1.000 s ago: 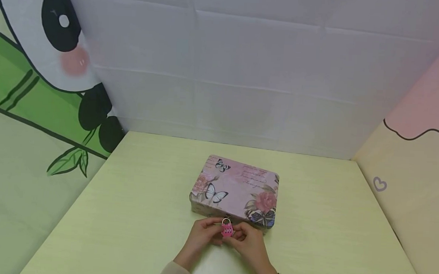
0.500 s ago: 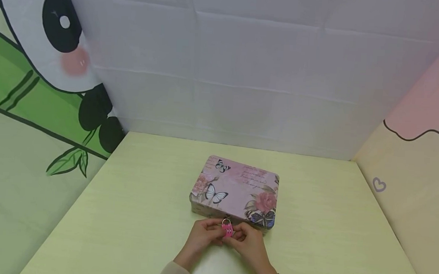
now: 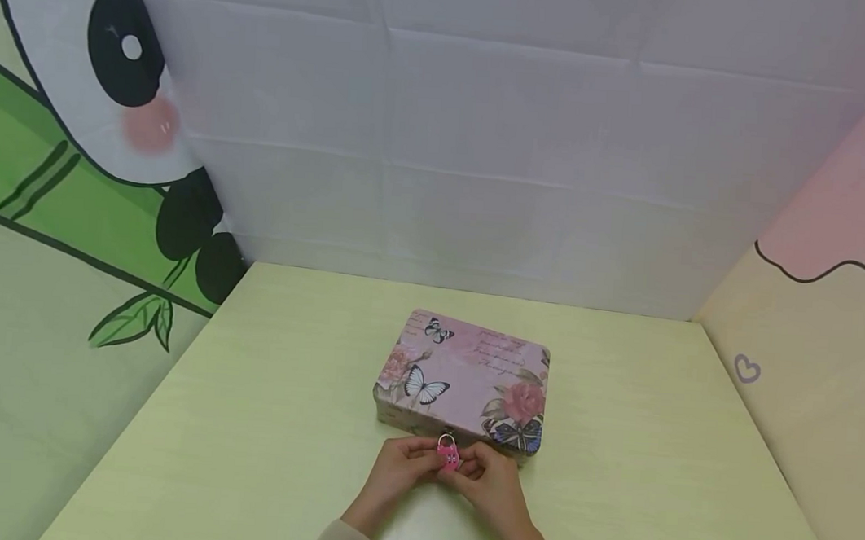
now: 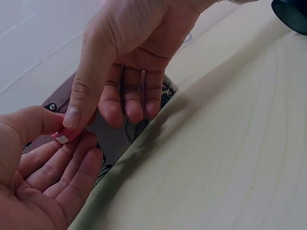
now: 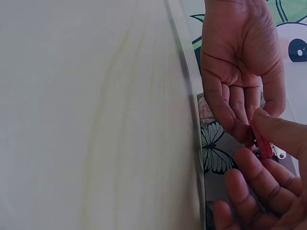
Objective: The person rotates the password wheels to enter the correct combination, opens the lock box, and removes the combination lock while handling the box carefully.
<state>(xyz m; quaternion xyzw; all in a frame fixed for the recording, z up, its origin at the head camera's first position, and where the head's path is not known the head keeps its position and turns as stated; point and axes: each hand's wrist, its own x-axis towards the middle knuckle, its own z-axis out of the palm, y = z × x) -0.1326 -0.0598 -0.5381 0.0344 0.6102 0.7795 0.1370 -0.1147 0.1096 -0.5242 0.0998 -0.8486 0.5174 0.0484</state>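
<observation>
A small pink combination padlock [image 3: 449, 456] with a silver shackle stands at the front edge of a pink metal box [image 3: 464, 374] printed with butterflies and roses. My left hand [image 3: 401, 471] pinches the padlock from the left side. From the right, the thumb and fingers of my right hand [image 3: 493, 481] hold its other side. Both wrist views show the red-pink lock body [image 5: 261, 140] squeezed between fingertips. The shackle's top lies by the latch on the box front; whether it passes through the latch I cannot tell.
The pale yellow table [image 3: 272, 392] spreads around the box. A white cloth wall [image 3: 468, 141] rises behind it, with a panda-print panel [image 3: 59, 242] at the left and a pink-and-cream panel [image 3: 825, 339] at the right. A dark round object [image 4: 292, 14] shows in the left wrist view's corner.
The padlock has turned slightly between my fingers, so its dials face a little differently. Both hands and the box keep nearly the same places; the head view has tilted slightly.
</observation>
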